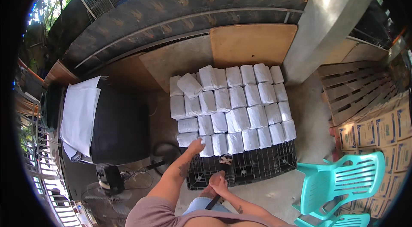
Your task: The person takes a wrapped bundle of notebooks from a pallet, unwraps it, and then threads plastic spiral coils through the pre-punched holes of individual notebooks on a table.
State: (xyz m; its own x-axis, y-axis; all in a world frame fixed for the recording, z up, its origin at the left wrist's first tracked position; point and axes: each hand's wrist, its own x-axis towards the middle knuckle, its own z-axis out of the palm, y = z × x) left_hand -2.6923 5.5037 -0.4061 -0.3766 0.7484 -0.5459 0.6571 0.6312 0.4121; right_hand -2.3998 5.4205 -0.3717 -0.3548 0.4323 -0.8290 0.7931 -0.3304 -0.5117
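Observation:
Stacked in rows on a black plastic pallet (266, 158) are several white wrapped packages (234, 142). My left hand (197, 146) reaches to the front left of the stack, its fingertips at the edge of a front package (206, 146); it does not grip the package. Below the stack, my right hand (220, 186) rests against my bent leg; its fingers are too small and overlapped to make out clearly. My foot in a dark strapped sandal (226, 159) is on the pallet's front edge. One package (189, 85) lies tilted on top at the back left.
Green plastic chairs (343, 180) stand at the right, before stacked cardboard boxes (390, 128) and a wooden pallet (356, 87). A fan (109, 180) is at the lower left, beside a large black object (122, 120) with white sheeting (79, 117). A concrete pillar (322, 21) rises behind.

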